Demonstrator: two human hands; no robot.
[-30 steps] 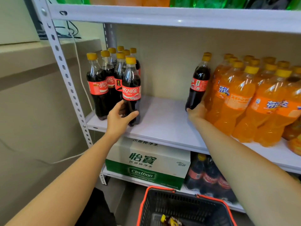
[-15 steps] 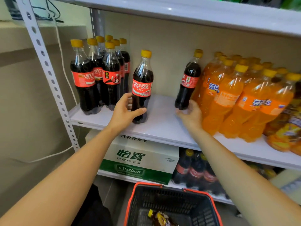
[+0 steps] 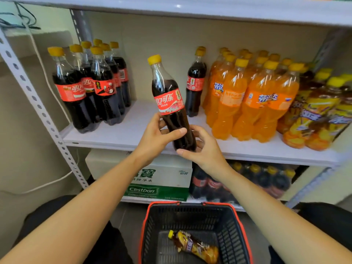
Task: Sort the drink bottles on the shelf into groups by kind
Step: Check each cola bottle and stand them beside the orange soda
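Note:
My left hand point(image 3: 154, 137) grips a cola bottle point(image 3: 169, 103) with a red label and yellow cap, lifted off the white shelf point(image 3: 133, 134) and tilted slightly left. My right hand point(image 3: 204, 149) curls round the bottle's base from the right. Several cola bottles point(image 3: 91, 88) stand grouped at the shelf's left end. A single cola bottle point(image 3: 195, 82) stands against the orange soda bottles point(image 3: 247, 96). Iced tea bottles point(image 3: 320, 111) with yellow labels fill the far right.
A black basket with red rim point(image 3: 190, 204) stands below me, holding one iced tea bottle point(image 3: 194, 244). On the lower shelf are a Cestbon water carton point(image 3: 158, 180) and more cola bottles point(image 3: 243, 181). A perforated metal upright point(image 3: 38, 103) bounds the left.
My left hand lifted its cola bottle off the shelf and carried it right. My right hand left the cola bottle beside the orange sodas and came to the base of the held bottle.

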